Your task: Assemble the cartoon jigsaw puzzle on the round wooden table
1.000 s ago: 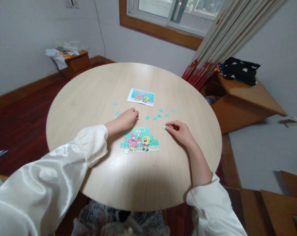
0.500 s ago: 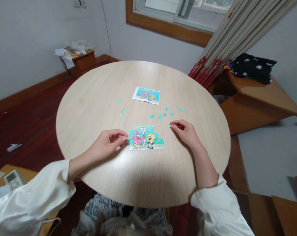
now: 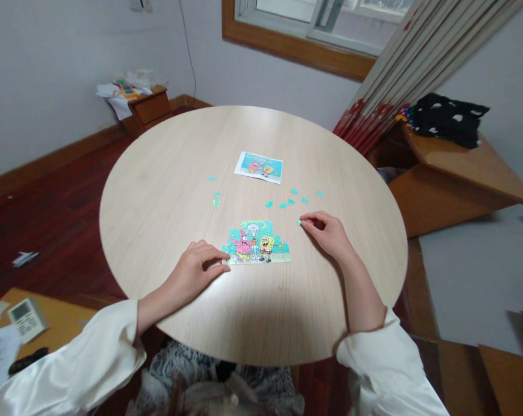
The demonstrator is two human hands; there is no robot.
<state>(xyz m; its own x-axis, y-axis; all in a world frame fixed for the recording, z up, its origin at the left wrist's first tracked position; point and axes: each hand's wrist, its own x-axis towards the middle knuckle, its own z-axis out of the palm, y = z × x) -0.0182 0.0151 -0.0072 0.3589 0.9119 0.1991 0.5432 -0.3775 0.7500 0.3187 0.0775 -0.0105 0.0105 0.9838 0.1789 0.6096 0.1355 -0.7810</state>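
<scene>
A partly built cartoon jigsaw puzzle (image 3: 256, 242) lies on the round wooden table (image 3: 166, 173), in front of me. My left hand (image 3: 194, 270) rests palm down beside it. Its fingers lie low on the table and the index fingertip touches the puzzle's lower left corner. My right hand (image 3: 328, 232) sits to the right of the puzzle, fingers pinched on a small teal puzzle piece (image 3: 299, 222) against the tabletop. Several loose teal pieces (image 3: 287, 202) lie behind the puzzle, and two more (image 3: 216, 200) lie to the left.
A printed reference picture (image 3: 258, 166) lies farther back on the table. A low cabinet with papers (image 3: 134, 95) stands at the back left. At the right are a wooden desk (image 3: 452, 167) with dark cloth and a curtain (image 3: 400, 69). A remote control (image 3: 25, 316) lies at the lower left.
My left hand drew back from beyond the puzzle to its lower left corner, pinching a pale piece on the way. Its fingers now lie flatter. My right hand stayed put.
</scene>
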